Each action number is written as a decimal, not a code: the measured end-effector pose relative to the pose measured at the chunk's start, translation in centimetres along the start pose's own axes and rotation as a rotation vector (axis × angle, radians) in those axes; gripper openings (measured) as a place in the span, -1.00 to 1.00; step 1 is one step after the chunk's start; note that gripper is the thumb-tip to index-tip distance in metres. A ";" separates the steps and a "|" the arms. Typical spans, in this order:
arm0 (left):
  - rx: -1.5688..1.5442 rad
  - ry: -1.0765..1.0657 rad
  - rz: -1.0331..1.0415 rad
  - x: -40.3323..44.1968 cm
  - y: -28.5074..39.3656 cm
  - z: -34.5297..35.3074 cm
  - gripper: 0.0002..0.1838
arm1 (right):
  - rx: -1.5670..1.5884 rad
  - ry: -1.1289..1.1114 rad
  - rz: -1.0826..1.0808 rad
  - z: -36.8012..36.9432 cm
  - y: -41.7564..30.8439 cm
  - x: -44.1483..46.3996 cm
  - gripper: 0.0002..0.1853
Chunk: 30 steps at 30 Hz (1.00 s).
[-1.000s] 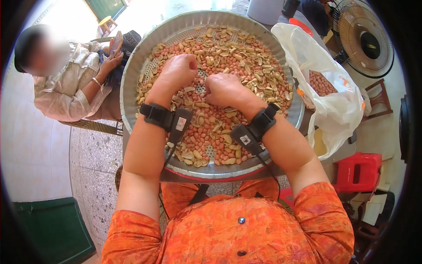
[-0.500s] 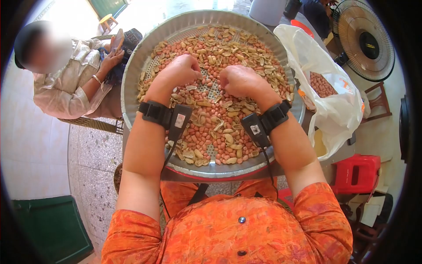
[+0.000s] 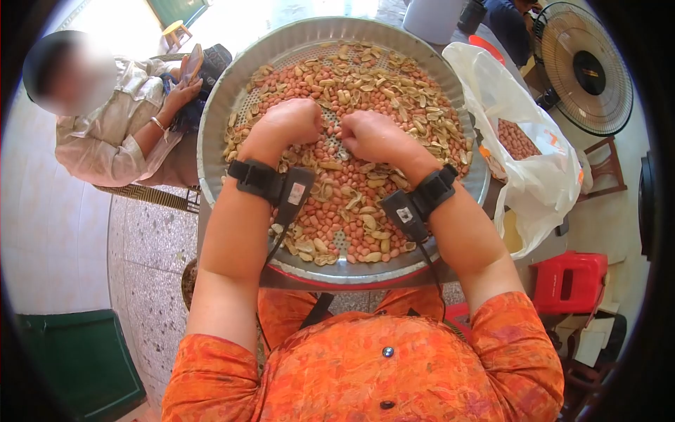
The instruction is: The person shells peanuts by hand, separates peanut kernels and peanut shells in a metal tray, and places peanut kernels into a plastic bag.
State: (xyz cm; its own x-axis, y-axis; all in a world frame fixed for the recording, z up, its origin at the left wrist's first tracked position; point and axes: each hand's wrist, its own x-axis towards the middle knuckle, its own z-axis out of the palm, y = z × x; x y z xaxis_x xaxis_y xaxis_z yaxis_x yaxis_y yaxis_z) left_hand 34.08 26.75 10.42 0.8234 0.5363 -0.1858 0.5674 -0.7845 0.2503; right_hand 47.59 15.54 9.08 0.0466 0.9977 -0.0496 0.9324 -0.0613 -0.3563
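A wide round metal tray [image 3: 219,165] with a perforated bottom holds a mix of shelled peanuts [image 3: 323,224] and broken peanut shells [image 3: 422,116]. My left hand [image 3: 290,125] is over the middle of the tray, fingers curled and turned down among the peanuts. Close beside it on the right, my right hand [image 3: 373,135] is curled in the same way, knuckles up. Both sets of fingertips are hidden, so whatever they pinch cannot be made out. Between the hands a small patch of the perforated bottom shows. Each wrist wears a black strap with a small box and cable.
At right, a white plastic bag [image 3: 541,172] with shelled peanuts inside stands beside the tray. Behind it are a standing fan [image 3: 589,70] and a red plastic stool [image 3: 568,283]. A seated person [image 3: 116,126] holds a phone at left. Another person is partly visible at the top right.
My hands have come slightly closer together: the left has shifted a little right and toward me, the right a little left. Both remain curled.
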 end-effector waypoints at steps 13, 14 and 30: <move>-0.742 0.072 -0.054 0.0 -0.3 -1.4 -0.85 | 0.123 0.071 0.052 -1.7 1.0 -0.2 -0.84; -0.742 0.073 -0.054 -0.1 -0.2 -1.6 -0.85 | 0.112 0.052 0.070 -1.7 1.1 -0.1 -0.83; -1.238 0.312 0.037 0.3 -0.7 -1.5 -0.82 | 0.200 0.195 0.085 -0.7 0.6 0.7 -0.80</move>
State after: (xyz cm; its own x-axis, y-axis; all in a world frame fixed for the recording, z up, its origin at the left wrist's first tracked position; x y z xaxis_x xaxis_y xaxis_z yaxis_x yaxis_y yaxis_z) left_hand 33.94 27.95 11.57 0.7111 0.7025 0.0280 0.0377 -0.0779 0.9963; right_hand 48.45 16.21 9.50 0.2076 0.9744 0.0860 0.8337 -0.1303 -0.5366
